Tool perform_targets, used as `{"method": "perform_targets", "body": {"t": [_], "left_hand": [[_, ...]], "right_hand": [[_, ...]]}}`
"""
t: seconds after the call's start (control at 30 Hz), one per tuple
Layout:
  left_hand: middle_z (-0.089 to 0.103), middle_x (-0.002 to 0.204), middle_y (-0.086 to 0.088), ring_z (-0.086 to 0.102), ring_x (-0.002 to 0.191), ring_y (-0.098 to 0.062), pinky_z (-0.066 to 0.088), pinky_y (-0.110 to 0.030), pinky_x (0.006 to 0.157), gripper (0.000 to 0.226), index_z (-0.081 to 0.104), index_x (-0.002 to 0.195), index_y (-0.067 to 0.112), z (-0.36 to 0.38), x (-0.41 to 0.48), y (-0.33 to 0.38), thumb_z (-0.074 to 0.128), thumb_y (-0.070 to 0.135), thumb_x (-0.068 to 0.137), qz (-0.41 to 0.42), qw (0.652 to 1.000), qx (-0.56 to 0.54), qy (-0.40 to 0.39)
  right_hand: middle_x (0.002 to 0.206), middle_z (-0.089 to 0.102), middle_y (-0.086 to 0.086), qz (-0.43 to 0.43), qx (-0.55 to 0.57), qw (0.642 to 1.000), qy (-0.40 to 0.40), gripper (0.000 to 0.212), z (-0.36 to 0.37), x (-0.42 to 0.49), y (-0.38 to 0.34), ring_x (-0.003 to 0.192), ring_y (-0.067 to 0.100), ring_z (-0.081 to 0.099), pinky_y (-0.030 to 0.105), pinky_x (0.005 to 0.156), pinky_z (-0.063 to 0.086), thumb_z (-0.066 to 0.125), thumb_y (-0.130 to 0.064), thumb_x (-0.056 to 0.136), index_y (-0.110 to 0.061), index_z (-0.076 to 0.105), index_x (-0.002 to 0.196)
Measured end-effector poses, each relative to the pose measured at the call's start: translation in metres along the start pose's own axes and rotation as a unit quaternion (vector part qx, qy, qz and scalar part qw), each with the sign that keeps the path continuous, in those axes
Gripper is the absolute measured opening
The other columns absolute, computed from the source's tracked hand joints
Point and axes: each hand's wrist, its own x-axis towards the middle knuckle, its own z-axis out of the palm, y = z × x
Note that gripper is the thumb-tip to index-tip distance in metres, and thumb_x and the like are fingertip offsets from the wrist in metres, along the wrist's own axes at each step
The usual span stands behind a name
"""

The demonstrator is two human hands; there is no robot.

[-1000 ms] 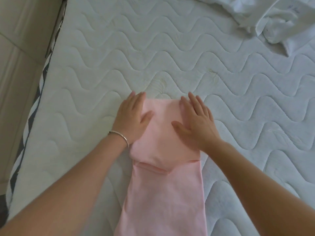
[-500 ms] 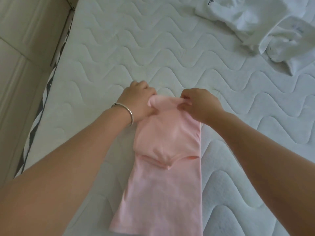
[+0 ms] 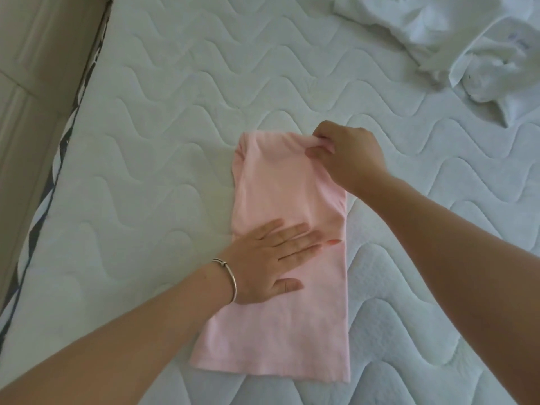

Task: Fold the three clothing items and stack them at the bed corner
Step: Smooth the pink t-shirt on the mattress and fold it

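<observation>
The left hand (image 3: 271, 258) lies flat on the pink top (image 3: 289, 302), mid-mattress (image 3: 163, 147), seemingly pinning it while the right hand (image 3: 347, 156) pinches its far corner to fold it

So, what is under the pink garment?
The quilted mattress shows all round the pink garment, so it lies on that. The part beneath is covered, as are its folded-in layers. The left hand presses flat on top; the right hand pinches its far corner.
</observation>
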Motion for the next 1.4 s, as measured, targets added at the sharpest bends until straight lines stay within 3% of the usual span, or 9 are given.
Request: {"method": "perform_targets", "body": {"t": [0.3, 0.37, 0.47, 0.57, 0.67, 0.9, 1.07, 1.17, 1.4], "left_hand": [[0.058, 0.125, -0.002, 0.047, 0.120, -0.015, 0.033, -0.026, 0.103, 0.035, 0.055, 0.118, 0.014, -0.026, -0.025, 0.030, 0.048, 0.020, 0.085, -0.088, 0.970, -0.180, 0.135], [0.068, 0.101, 0.008, 0.060, 0.097, -0.005, 0.042, -0.021, 0.092, 0.021, 0.067, 0.097, 0.022, -0.044, -0.041, 0.048, 0.051, 0.024, 0.083, -0.303, 0.813, -0.441, 0.230], [0.071, 0.090, -0.008, 0.069, 0.079, -0.016, 0.052, -0.033, 0.079, 0.039, 0.067, 0.088, 0.010, -0.058, -0.060, 0.057, 0.040, 0.038, 0.091, -0.488, 0.346, -0.761, 0.251], [0.069, 0.097, -0.018, 0.068, 0.086, -0.029, 0.054, -0.039, 0.077, 0.074, 0.070, 0.092, 0.003, -0.064, -0.082, 0.057, 0.043, 0.069, 0.072, -0.477, 0.245, -0.821, 0.199], [0.068, 0.105, -0.012, 0.066, 0.092, -0.025, 0.054, -0.037, 0.078, 0.085, 0.072, 0.099, 0.012, -0.068, -0.088, 0.066, 0.069, 0.074, 0.041, -0.438, 0.287, -0.835, 0.169], [0.067, 0.099, -0.003, 0.065, 0.073, -0.001, 0.053, -0.024, 0.069, 0.054, 0.052, 0.108, 0.019, -0.045, -0.086, 0.086, 0.077, 0.014, 0.060, -0.523, 0.511, -0.654, 0.193], [0.055, 0.102, 0.006, 0.059, 0.085, -0.006, 0.047, -0.012, 0.073, 0.045, 0.048, 0.104, 0.024, -0.033, -0.089, 0.091, 0.073, 0.016, 0.067, -0.526, 0.636, -0.514, 0.235], [0.048, 0.111, -0.008, 0.049, 0.098, -0.019, 0.039, -0.028, 0.091, 0.049, 0.048, 0.117, 0.009, -0.039, -0.089, 0.091, 0.062, 0.023, 0.072, -0.463, 0.804, -0.282, 0.242], [0.052, 0.134, -0.012, 0.045, 0.127, -0.030, 0.024, -0.039, 0.103, 0.049, 0.054, 0.125, 0.005, -0.030, -0.043, 0.097, 0.031, 0.026, 0.087, -0.323, 0.944, -0.015, 0.065]], "right_hand": [[0.061, 0.062, 0.003, -0.109, -0.042, 0.981, 0.157, 0.009, -0.033, -0.092, -0.029, 0.056, 0.028, 0.056, 0.032, 0.067, 0.037, 0.064, -0.018, 0.078, -0.010, 0.062, 0.075], [0.063, 0.064, 0.001, -0.118, -0.043, 0.978, 0.169, 0.006, -0.034, -0.124, -0.037, 0.058, 0.026, 0.058, 0.032, 0.070, 0.037, 0.066, -0.015, 0.076, -0.012, 0.063, 0.072], [0.073, 0.068, 0.000, -0.142, -0.065, 0.973, 0.168, 0.007, -0.024, -0.171, -0.045, 0.067, 0.022, 0.063, 0.031, 0.079, 0.039, 0.071, -0.008, 0.072, -0.014, 0.066, 0.073], [0.090, 0.072, -0.002, -0.157, -0.070, 0.976, 0.131, 0.013, 0.000, -0.213, -0.046, 0.088, 0.018, 0.067, 0.033, 0.087, 0.042, 0.071, -0.006, 0.069, -0.017, 0.067, 0.073], [0.103, 0.070, -0.004, -0.164, -0.071, 0.982, 0.062, 0.014, 0.026, -0.246, -0.042, 0.106, 0.013, 0.058, 0.034, 0.096, 0.039, 0.069, -0.007, 0.068, -0.019, 0.066, 0.073], [0.106, 0.069, -0.005, -0.099, -0.090, 0.991, -0.026, 0.033, 0.059, -0.286, -0.037, 0.107, 0.014, 0.062, 0.034, 0.098, 0.035, 0.082, -0.004, 0.051, -0.021, 0.062, 0.071], [0.103, 0.070, -0.005, -0.055, -0.105, 0.993, -0.006, 0.010, 0.055, -0.296, -0.047, 0.101, 0.017, 0.064, 0.035, 0.091, 0.034, 0.068, -0.017, 0.066, -0.021, 0.064, 0.074], [0.097, 0.065, -0.001, 0.003, -0.084, 0.996, 0.042, 0.023, 0.044, -0.293, -0.059, 0.097, 0.020, 0.056, 0.036, 0.087, 0.034, 0.054, -0.038, 0.074, -0.019, 0.066, 0.081], [0.154, 0.023, 0.004, 0.052, -0.083, 0.995, -0.001, 0.056, 0.054, -0.209, -0.065, 0.142, 0.018, 0.007, 0.037, 0.112, -0.003, 0.017, -0.039, 0.093, -0.020, 0.025, 0.145]]}}
